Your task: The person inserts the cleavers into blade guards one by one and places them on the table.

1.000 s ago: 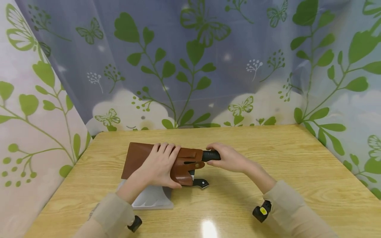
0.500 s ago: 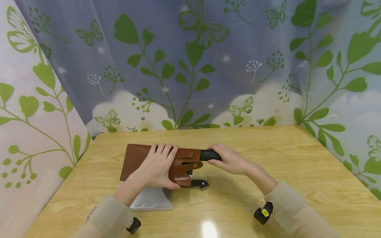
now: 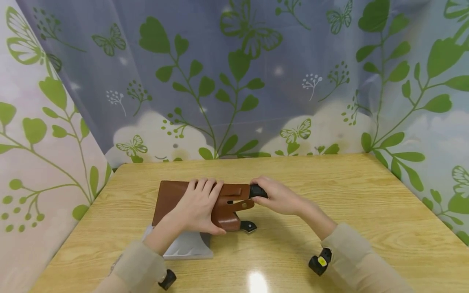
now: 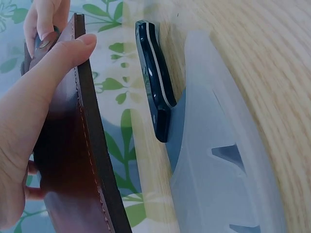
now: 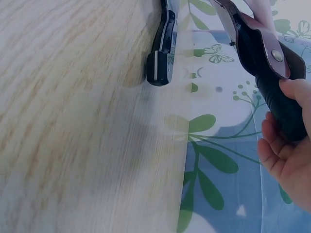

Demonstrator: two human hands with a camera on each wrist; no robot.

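Observation:
My left hand [image 3: 199,207] grips a brown leather sheath [image 3: 172,199], fingers over its far edge and thumb at the near edge. In the left wrist view the sheath [image 4: 68,160] is held above the table. A black handle [image 3: 258,191] extends from its right end, with my right hand [image 3: 280,195] wrapped round it. The broad sheath looks like it covers a cleaver, whose blade is mostly hidden. Beside the handle hangs a strap with a snap [image 5: 277,56]. Below lies a second knife with a black riveted handle [image 4: 155,73], its blade going into a translucent plastic cover [image 4: 218,145].
The wooden table [image 3: 329,175] stands against patterned curtains [image 3: 234,81] at the back and sides. The plastic cover [image 3: 188,244] lies on the table just under my left forearm. A black wrist camera [image 3: 320,261] hangs at the right sleeve.
The sheath has shifted slightly right and the right hand slightly left, so less of the black handle shows between them. Tabletop now shows through the gap near the strap. Both hands keep their holds.

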